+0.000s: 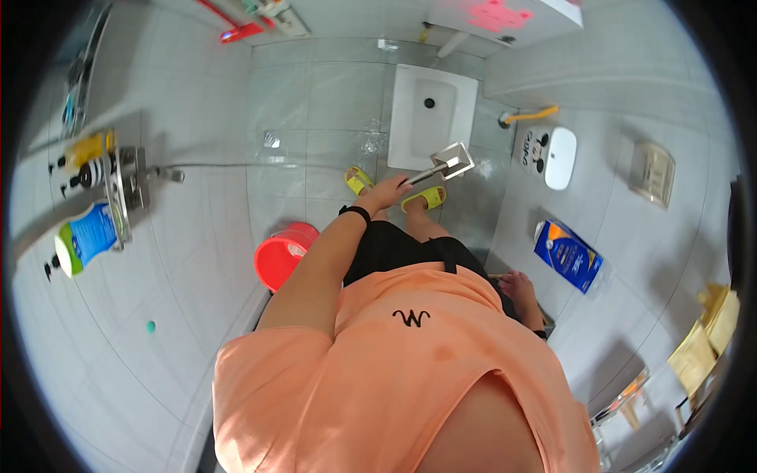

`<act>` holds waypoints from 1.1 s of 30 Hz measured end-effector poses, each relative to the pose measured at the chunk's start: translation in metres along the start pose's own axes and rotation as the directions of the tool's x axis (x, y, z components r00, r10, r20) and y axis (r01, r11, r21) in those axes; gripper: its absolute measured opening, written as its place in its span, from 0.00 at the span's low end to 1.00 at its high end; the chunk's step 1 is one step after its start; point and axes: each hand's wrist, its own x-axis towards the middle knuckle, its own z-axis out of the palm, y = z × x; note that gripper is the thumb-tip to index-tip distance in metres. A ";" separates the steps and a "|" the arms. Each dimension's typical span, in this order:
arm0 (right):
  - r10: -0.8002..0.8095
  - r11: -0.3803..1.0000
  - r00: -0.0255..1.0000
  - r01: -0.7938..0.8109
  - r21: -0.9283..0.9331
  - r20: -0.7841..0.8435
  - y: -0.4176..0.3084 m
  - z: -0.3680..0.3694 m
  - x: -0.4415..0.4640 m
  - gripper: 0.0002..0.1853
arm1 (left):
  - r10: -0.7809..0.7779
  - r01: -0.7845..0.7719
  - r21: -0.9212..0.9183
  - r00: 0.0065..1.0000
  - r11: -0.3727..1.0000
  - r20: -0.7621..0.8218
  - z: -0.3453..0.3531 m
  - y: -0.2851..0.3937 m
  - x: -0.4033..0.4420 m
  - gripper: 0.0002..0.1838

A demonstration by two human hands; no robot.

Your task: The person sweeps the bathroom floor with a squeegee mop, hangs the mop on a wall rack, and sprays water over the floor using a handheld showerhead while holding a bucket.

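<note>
From here, the left hand (385, 195) is wrapped round the handle of a shower head (453, 163) near the squat toilet (403, 110); probably stiff, light, slippery if wet, best held mid-handle. Whether the right hand (519, 289) grips anything, I can't tell

My left grip (385, 194) could pass over the tiled floor (337, 87) and the white squat pan (406, 110), with the red bucket (276, 264) and metal shelf (120, 197) as obstacles leftward, the white dispenser (561, 159) and blue pack (568, 256) rightward.
</note>
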 end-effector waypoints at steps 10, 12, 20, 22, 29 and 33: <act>0.021 0.959 0.996 0.003 -0.284 0.081 -0.078 0.105 0.018 0.19 | -0.312 0.086 -0.391 0.767 0.916 -0.561 -0.147 -0.096 -0.070 0.19; -0.137 0.779 0.948 0.282 -0.561 0.287 -0.096 0.114 0.047 0.19 | -0.329 0.066 -0.386 0.663 0.920 -0.672 -0.182 -0.092 -0.106 0.19; -0.106 0.644 0.938 0.317 -0.696 0.329 -0.283 0.274 0.043 0.19 | -0.509 0.000 -0.522 0.218 0.853 -0.833 -0.205 -0.147 -0.197 0.23; -0.093 0.625 0.899 0.387 -0.678 0.427 -0.323 0.312 0.053 0.19 | -0.600 0.050 -0.603 0.194 0.796 -0.776 -0.200 -0.146 -0.208 0.21; 0.239 0.013 0.553 0.820 -0.572 0.798 -0.412 0.556 0.033 0.19 | -0.670 -0.144 -0.655 -0.108 0.741 -0.734 -0.187 -0.112 -0.176 0.18; 0.393 -0.097 0.338 0.940 -0.327 0.855 -0.375 0.686 0.007 0.22 | -0.727 -0.239 -0.688 -0.163 0.685 -0.667 -0.188 -0.080 -0.142 0.17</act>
